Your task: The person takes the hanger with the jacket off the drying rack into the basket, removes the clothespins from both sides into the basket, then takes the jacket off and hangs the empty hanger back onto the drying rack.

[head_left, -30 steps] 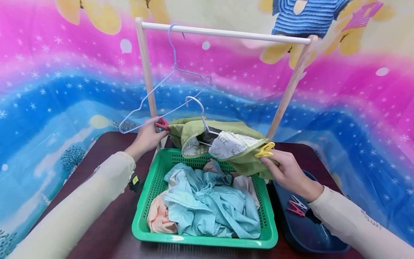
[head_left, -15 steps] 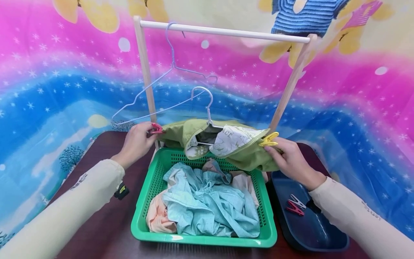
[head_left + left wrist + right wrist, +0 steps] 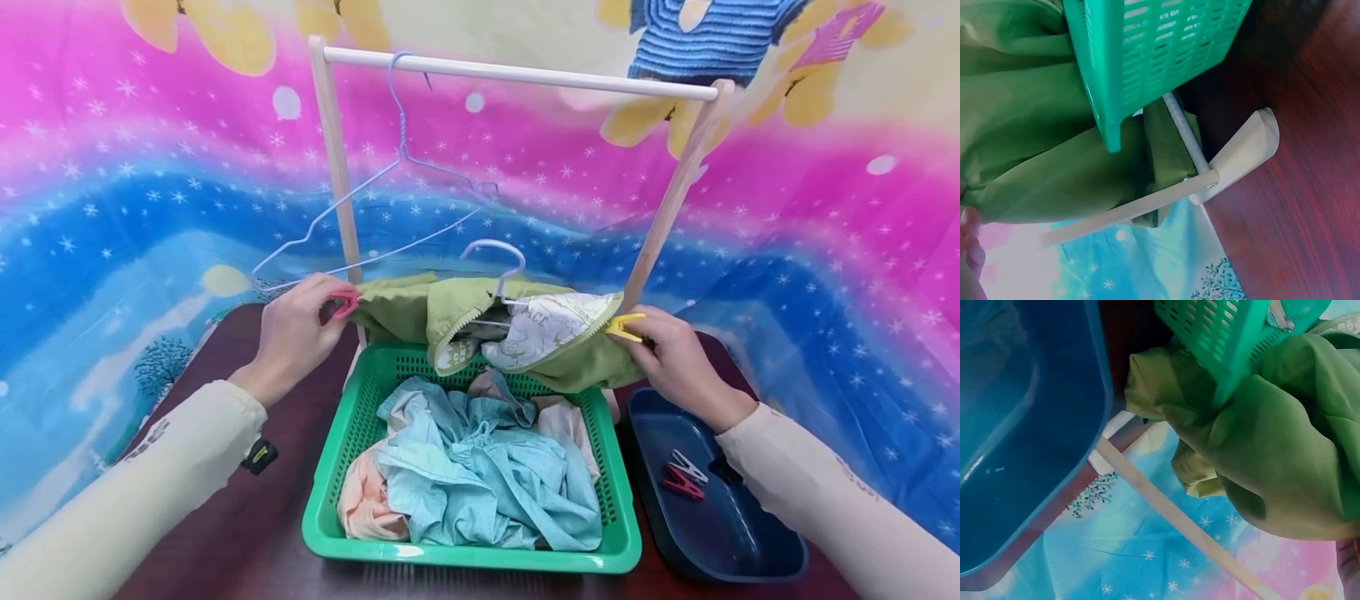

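Observation:
In the head view, a green zip jacket (image 3: 468,304) with a white printed lining hangs on a hanger (image 3: 501,258) over the basket's far side. Its hook tilts up from the neck opening. My left hand (image 3: 296,329) pinches a pink clothespin (image 3: 345,304) at the jacket's left shoulder. At the opposite shoulder, my right hand (image 3: 678,358) pinches a yellow clothespin (image 3: 626,327). The jacket's green cloth (image 3: 1041,169) droops past the basket in the left wrist view, and a sleeve (image 3: 1166,378) hangs beside it in the right wrist view.
A green basket (image 3: 472,560) holds blue and peach clothes. Behind it stands a wooden rack with a white rail (image 3: 525,72), from which a bare wire hanger (image 3: 402,137) hangs at left. The dark blue tray (image 3: 742,558) at right holds red and white clothespins (image 3: 684,479).
My left hand has moved left, drawing the jacket's shoulder outward. The hanger's hook has shifted right, rising and then tipping lower. The bare wire hanger has swung slightly left.

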`<move>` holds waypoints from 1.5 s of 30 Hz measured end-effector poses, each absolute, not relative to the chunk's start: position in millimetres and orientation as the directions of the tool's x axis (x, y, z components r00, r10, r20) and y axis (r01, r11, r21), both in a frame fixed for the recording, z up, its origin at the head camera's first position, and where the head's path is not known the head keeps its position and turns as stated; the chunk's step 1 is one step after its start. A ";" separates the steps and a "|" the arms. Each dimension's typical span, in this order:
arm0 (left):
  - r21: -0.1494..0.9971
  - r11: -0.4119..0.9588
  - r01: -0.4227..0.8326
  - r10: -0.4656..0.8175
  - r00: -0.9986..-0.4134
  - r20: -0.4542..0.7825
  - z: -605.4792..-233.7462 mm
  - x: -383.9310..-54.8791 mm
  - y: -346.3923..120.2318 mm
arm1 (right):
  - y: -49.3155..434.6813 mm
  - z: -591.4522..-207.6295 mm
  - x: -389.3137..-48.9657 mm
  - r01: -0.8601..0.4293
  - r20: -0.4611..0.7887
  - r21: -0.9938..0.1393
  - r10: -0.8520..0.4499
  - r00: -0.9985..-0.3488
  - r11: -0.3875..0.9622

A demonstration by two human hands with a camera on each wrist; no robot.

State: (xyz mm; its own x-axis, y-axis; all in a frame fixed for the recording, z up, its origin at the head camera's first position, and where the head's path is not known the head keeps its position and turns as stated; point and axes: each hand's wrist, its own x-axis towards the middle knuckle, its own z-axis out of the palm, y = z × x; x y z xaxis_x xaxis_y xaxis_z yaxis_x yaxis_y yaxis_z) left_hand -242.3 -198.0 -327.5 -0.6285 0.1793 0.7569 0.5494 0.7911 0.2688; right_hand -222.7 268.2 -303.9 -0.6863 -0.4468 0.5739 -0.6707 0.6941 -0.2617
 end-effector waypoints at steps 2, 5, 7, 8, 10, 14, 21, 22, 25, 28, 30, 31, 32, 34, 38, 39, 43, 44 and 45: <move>0.265 0.786 0.559 0.203 -0.638 0.743 -325.7 -236.5 -200.2 | 269.5 -306.6 -219.2 -0.671 0.552 -0.262 -0.462 -0.694 0.694; 0.268 0.775 0.572 0.247 -0.664 0.705 -321.5 -228.4 -203.6 | 270.9 -312.0 -215.2 -0.668 0.522 -0.258 -0.481 -0.705 0.698; 0.283 0.765 0.578 0.277 -0.692 0.666 -317.6 -224.4 -205.1 | 271.6 -315.9 -213.8 -0.659 0.503 -0.255 -0.485 -0.715 0.708; 0.294 0.760 0.580 0.292 -0.708 0.644 -315.5 -223.0 -205.6 | 271.8 -317.6 -213.1 -0.655 0.495 -0.256 -0.485 -0.721 0.711; 0.317 0.747 0.584 0.322 -0.736 0.596 -310.9 -220.5 -206.3 | 272.6 -320.6 -211.8 -0.642 0.479 -0.257 -0.481 -0.734 0.723; 0.371 0.714 0.594 0.369 -0.770 0.521 -302.0 -215.4 -207.2 | 274.8 -325.2 -209.8 -0.611 0.428 -0.275 -0.474 -0.769 0.742; 0.413 0.658 0.630 0.452 -0.769 0.453 -297.2 -200.6 -209.1 | 278.4 -326.5 -204.2 -0.549 0.311 -0.318 -0.462 -0.830 0.773; 0.430 0.650 0.627 0.467 -0.775 0.426 -298.4 -198.6 -209.3 | 279.2 -326.8 -203.3 -0.546 0.299 -0.323 -0.464 -0.834 0.773; 0.481 0.638 0.601 0.517 -0.797 0.311 -303.7 -195.1 -210.2 | 281.3 -329.0 -200.8 -0.534 0.249 -0.330 -0.474 -0.845 0.778; 0.537 0.631 0.560 0.563 -0.807 0.181 -312.2 -195.3 -212.5 | 282.7 -332.6 -199.0 -0.529 0.191 -0.341 -0.494 -0.848 0.777; 0.582 0.609 0.539 0.590 -0.798 0.122 -319.2 -197.8 -214.7 | 283.2 -335.1 -198.3 -0.517 0.150 -0.368 -0.499 -0.854 0.773; 0.608 0.594 0.527 0.599 -0.794 0.102 -322.9 -199.6 -215.8 | 283.4 -336.5 -198.4 -0.509 0.132 -0.387 -0.500 -0.856 0.769; 0.636 0.577 0.513 0.605 -0.791 0.089 -326.5 -201.4 -217.1 | 283.2 -337.7 -198.5 -0.497 0.115 -0.412 -0.498 -0.860 0.764; 0.686 0.542 0.485 0.609 -0.790 0.077 -333.5 -204.6 -220.0 | 282.7 -339.9 -198.9 -0.474 0.085 -0.459 -0.494 -0.865 0.751; 0.749 0.490 0.446 0.594 -0.800 0.088 -344.8 -207.5 -226.2 | 281.3 -343.3 -201.0 -0.437 0.041 -0.536 -0.495 -0.868 0.722; 0.761 0.478 0.438 0.589 -0.803 0.093 -347.4 -207.7 -227.4 | 281.0 -343.9 -201.7 -0.425 0.029 -0.550 -0.492 -0.870 0.719; 0.789 0.442 0.428 0.563 -0.816 0.127 -356.1 -208.8 -228.1 | 281.8 -345.5 -204.7 -0.380 -0.002 -0.603 -0.478 -0.878 0.701; 0.791 0.438 0.428 0.554 -0.821 0.137 -358.0 -209.0 -227.2 | 282.3 -345.9 -205.7 -0.372 -0.006 -0.613 -0.475 -0.880 0.697; 0.790 0.438 0.429 0.542 -0.827 0.149 -359.6 -209.2 -226.1 | 282.8 -346.4 -206.5 -0.369 -0.007 -0.624 -0.477 -0.879 0.689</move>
